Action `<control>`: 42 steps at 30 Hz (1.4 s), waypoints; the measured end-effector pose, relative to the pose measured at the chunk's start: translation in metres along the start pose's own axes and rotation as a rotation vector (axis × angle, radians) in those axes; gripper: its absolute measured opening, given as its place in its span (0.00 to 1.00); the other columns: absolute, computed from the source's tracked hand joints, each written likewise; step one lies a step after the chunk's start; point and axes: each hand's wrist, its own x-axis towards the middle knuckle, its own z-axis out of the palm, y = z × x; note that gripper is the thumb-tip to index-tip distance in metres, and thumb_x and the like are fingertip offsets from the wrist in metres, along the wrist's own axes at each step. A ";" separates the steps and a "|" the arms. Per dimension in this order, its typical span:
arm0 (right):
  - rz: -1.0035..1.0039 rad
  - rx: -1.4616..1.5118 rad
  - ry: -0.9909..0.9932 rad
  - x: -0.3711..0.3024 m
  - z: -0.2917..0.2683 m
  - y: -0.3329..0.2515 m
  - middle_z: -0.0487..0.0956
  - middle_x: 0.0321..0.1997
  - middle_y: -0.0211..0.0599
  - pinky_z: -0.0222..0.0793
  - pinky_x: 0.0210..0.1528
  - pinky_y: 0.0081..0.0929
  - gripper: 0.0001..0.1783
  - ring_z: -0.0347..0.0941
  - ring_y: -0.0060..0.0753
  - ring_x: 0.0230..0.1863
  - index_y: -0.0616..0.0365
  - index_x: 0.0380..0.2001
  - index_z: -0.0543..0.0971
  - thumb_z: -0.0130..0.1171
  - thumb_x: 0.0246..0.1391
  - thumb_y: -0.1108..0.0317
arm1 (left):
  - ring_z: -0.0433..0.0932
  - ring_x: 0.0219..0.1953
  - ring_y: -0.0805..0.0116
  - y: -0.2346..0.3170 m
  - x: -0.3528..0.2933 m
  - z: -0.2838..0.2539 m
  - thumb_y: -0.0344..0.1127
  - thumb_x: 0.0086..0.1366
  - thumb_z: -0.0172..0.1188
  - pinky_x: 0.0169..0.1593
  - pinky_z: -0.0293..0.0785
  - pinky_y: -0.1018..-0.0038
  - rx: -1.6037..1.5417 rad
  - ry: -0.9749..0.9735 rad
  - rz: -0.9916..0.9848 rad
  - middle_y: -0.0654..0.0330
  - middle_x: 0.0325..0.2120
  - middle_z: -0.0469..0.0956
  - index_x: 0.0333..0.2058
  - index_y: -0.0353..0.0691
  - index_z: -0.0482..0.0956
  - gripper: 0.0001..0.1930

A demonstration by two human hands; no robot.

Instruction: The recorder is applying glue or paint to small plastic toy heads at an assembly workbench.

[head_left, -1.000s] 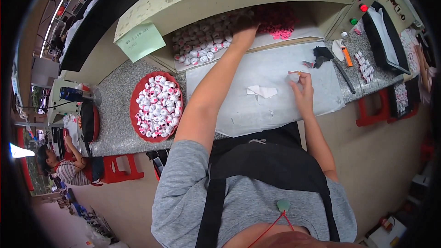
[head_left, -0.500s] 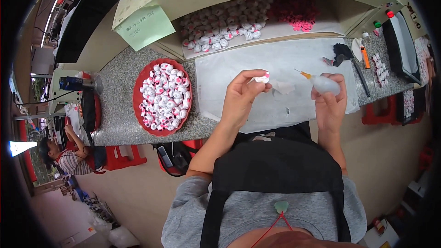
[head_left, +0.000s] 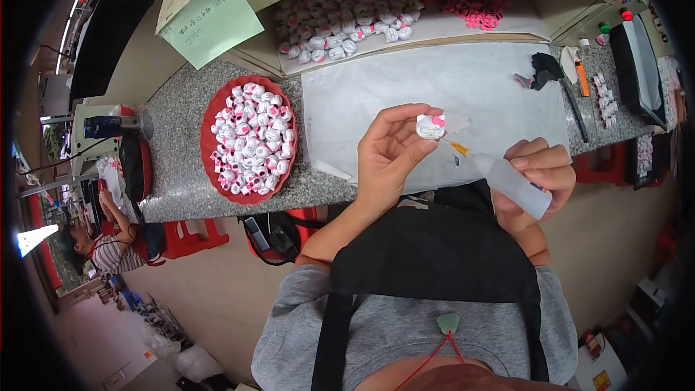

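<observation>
Between thumb and fingers of my left hand (head_left: 391, 152) is a small white cat-head figurine (head_left: 430, 127) with a pink bow, its face turned up. My right hand (head_left: 536, 177) grips a translucent squeeze bottle (head_left: 512, 182) with an orange needle tip (head_left: 458, 148). The needle points left and reaches close to the figurine's lower right edge; whether it touches, I cannot tell. Both hands are over the white paper sheet (head_left: 347, 101) on the worktop. Left of them, a red scalloped tray (head_left: 210, 127) is heaped with similar white and pink figurines.
White figurines (head_left: 355, 14) and pink pieces (head_left: 474, 0) fill the shelf behind. On the right are a black cloth (head_left: 544, 71), an orange-handled tool (head_left: 582, 81) and a black box (head_left: 637, 65). A green note (head_left: 212, 25) hangs at left. Another person (head_left: 108, 239) sits far left.
My right hand has brought the bottle down and left, tilting its needle toward the figurine. My left hand has turned the figurine so its face shows. The whole view has shifted slightly.
</observation>
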 end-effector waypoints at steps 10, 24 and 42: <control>-0.102 -0.034 -0.016 0.002 0.005 -0.001 0.65 0.27 0.36 0.60 0.21 0.18 0.20 0.59 0.23 0.21 0.58 0.28 0.64 0.63 0.32 0.68 | 0.69 0.39 0.67 0.002 -0.002 0.001 0.20 0.48 0.52 0.43 0.67 0.73 0.005 -0.034 -0.004 0.49 0.38 0.67 0.40 0.31 0.61 0.19; -0.121 -0.011 -0.027 0.002 0.005 -0.001 0.65 0.27 0.37 0.58 0.20 0.17 0.19 0.58 0.23 0.21 0.59 0.29 0.65 0.62 0.32 0.71 | 0.68 0.40 0.68 0.000 -0.001 0.000 0.19 0.47 0.52 0.43 0.66 0.75 0.003 -0.043 -0.009 0.49 0.38 0.67 0.40 0.31 0.62 0.18; -0.235 0.012 -0.021 0.003 0.006 0.003 0.64 0.27 0.40 0.54 0.17 0.17 0.19 0.56 0.23 0.19 0.62 0.29 0.64 0.61 0.32 0.72 | 0.67 0.41 0.67 0.001 -0.004 0.000 0.19 0.47 0.52 0.44 0.65 0.75 -0.005 -0.056 -0.014 0.50 0.38 0.67 0.39 0.32 0.62 0.18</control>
